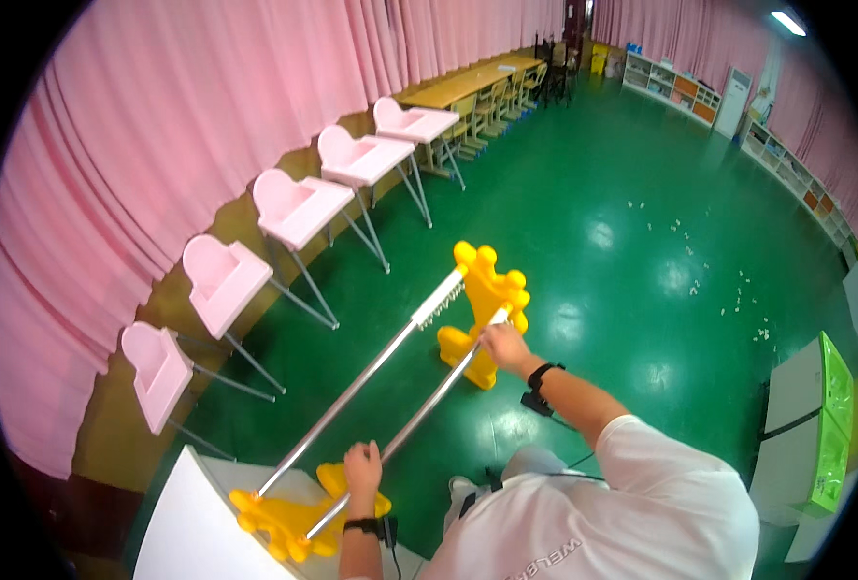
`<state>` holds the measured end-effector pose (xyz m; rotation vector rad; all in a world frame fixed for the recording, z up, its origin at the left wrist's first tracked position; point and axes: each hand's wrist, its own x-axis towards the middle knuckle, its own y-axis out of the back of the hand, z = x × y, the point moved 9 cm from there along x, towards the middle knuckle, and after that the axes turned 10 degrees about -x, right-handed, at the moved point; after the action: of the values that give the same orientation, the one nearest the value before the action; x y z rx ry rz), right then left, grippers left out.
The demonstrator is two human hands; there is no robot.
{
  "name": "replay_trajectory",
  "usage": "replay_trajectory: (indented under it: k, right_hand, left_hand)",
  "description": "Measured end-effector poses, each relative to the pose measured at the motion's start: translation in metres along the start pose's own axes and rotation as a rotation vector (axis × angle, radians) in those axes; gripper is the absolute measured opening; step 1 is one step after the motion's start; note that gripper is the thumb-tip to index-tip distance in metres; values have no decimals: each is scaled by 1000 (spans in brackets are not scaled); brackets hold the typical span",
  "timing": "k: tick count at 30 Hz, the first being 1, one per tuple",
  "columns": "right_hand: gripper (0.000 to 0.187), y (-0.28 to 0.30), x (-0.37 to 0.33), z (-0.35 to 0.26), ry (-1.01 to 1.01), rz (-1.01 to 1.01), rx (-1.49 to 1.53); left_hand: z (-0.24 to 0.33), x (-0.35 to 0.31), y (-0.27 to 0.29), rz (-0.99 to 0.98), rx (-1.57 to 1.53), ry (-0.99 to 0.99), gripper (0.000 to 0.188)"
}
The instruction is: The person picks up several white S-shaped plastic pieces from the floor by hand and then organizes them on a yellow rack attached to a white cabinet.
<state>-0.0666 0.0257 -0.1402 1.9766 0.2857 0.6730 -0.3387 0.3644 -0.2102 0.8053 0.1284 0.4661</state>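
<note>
A rack with two metal rails and yellow end frames stretches slantwise before me. My left hand (362, 470) is closed round the nearer metal rail (427, 406), close to the lower yellow end frame (279, 527). Higher up the same rail, my right hand (504, 348) grips it beside the upper yellow end frame (488, 287). The farther metal rail (347, 396) runs alongside, untouched, with a white sleeve (440, 296) and a row of small pale hooks at its upper end. Black bands circle both wrists.
Several pink high chairs (300, 210) line the pink curtain (207, 97) on the left. A white surface (183, 517) lies under the lower end frame. Small white bits (695, 288) dot the green floor (603, 164). At right stands a white and green cabinet (811, 425).
</note>
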Motion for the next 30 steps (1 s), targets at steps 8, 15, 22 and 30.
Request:
replay_trajectory:
  k: [8, 15, 22, 30]
  right_hand:
    - [11, -30, 15, -25, 152, 25, -183]
    - [8, -35, 22, -10, 332, -13, -76]
    - [10, -36, 29, 0, 413, 52, 72]
    - [19, -35, 29, 3, 503, 70, 103]
  left_hand:
    - [-53, -5, -10, -153, -135, 270, 40]
    - [-143, -13, -24, 120, -931, 649, 34]
    - [-95, -34, 52, 348, -130, 251, 46]
    - [-28, -15, 63, 112, 85, 700, 48]
